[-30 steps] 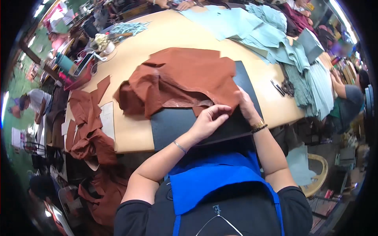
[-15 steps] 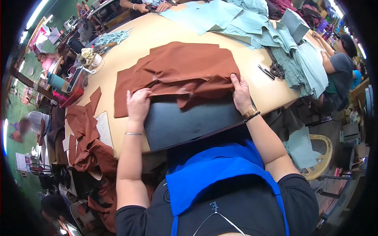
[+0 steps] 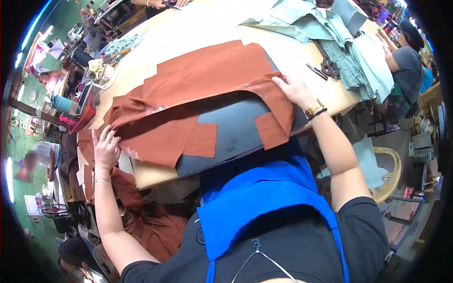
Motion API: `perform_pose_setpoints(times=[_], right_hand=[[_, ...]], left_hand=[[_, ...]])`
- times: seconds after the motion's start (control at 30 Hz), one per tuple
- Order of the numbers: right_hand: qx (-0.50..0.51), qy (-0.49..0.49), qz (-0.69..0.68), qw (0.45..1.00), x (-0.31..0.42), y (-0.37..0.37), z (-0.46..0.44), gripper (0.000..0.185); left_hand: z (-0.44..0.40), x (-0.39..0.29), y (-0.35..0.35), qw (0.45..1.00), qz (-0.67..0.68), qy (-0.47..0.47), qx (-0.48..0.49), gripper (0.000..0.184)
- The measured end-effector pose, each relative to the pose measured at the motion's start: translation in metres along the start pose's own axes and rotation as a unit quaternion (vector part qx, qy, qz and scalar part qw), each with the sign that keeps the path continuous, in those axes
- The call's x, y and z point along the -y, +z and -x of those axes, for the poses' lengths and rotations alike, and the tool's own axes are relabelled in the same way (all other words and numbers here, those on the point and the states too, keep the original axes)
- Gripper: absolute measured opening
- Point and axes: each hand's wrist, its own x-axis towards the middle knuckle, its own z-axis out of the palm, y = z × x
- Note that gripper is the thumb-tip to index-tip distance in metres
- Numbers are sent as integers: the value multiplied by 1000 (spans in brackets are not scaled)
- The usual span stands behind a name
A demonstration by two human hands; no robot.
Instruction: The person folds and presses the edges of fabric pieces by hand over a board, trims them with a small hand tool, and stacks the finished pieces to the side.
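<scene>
The rust-brown fabric panel (image 3: 203,70) could skew or crease if the two hands pull unevenly, since it lies bunched beside the left hand (image 3: 107,147) and flatter toward the right. It might also snag on the loose brown fabric pile (image 3: 125,186) just below the left wrist.

The right hand (image 3: 293,88) pinches the panel's edge between thumb and fingers. The left hand's fingers are part-curled and slightly spread against the cloth; whether they grip cannot be told.

The panel spans between the hands, partly over a black mat (image 3: 231,127). It looks matte and pliable, with pale marks, a curved inner edge and square-cornered flaps.
</scene>
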Motion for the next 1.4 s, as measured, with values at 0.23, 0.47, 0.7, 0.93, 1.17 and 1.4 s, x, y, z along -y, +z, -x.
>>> perform_pose_setpoints(times=[0.23,0.47,0.7,0.93,1.17,1.4], right_hand=[[-78,61,156,983,-15,-54,-9,41],[-92,57,460,881,-97,-97,4,32],[-136,61,344,927,-99,-95,-1,29],[-102,-138,148,974,52,0,-18,46],[39,-157,281,946,74,85,-55,65],[2,-112,288,951,77,98,-80,70]], left_hand=[[36,26,26,910,-143,-358,155,30],[-59,-108,-4,956,123,-262,47,70],[-103,-129,14,917,352,-168,-88,27],[-101,-181,-51,880,372,-221,-197,22],[-48,-206,-60,791,514,-292,-159,28],[-51,-219,-60,786,496,-358,90,36]])
